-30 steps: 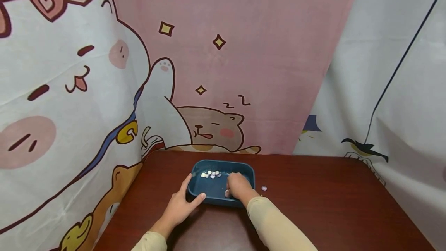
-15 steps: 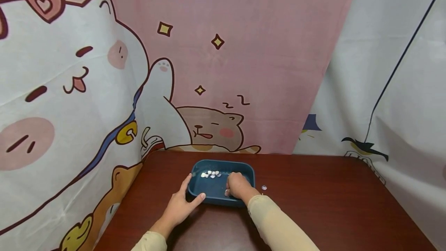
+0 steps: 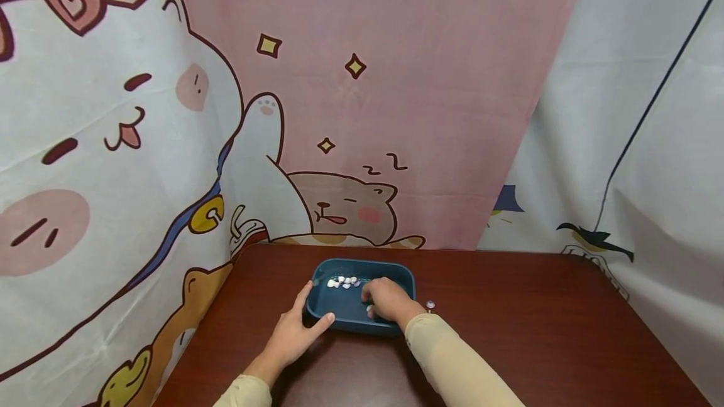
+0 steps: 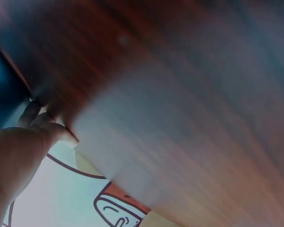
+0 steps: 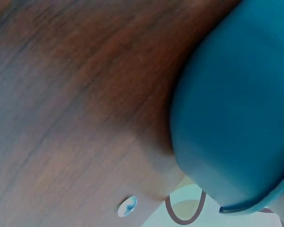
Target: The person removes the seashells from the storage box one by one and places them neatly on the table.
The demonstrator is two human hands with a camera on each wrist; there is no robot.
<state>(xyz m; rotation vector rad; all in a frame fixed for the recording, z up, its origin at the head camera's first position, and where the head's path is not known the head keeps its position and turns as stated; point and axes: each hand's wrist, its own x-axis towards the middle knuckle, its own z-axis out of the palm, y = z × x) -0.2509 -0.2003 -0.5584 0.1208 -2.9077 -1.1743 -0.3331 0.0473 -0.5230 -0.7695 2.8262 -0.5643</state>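
A dark blue rectangular plastic tray stands on the table. My left hand spreads around its near left corner, fingers along the left side and thumb at the front rim; its fingertips also reach the blue wall in the left wrist view. Inside the tray on the right, my right hand hangs low with bent fingers and a gap between index finger and thumb. A pale spot shows beside that thumb; I cannot tell whether a piece is held. Several small white pieces lie in the tray's back left.
One small round whitish piece lies on the dark red-brown wooden table, to the right of the tray and close to my right wrist. A cartoon-printed cloth hangs right behind the table's back edge and along its sides.
My right hand's fist has loosened: the index finger is raised away from the thumb and reaches slightly left. The left hand, the tray and the white pieces have stayed in place.
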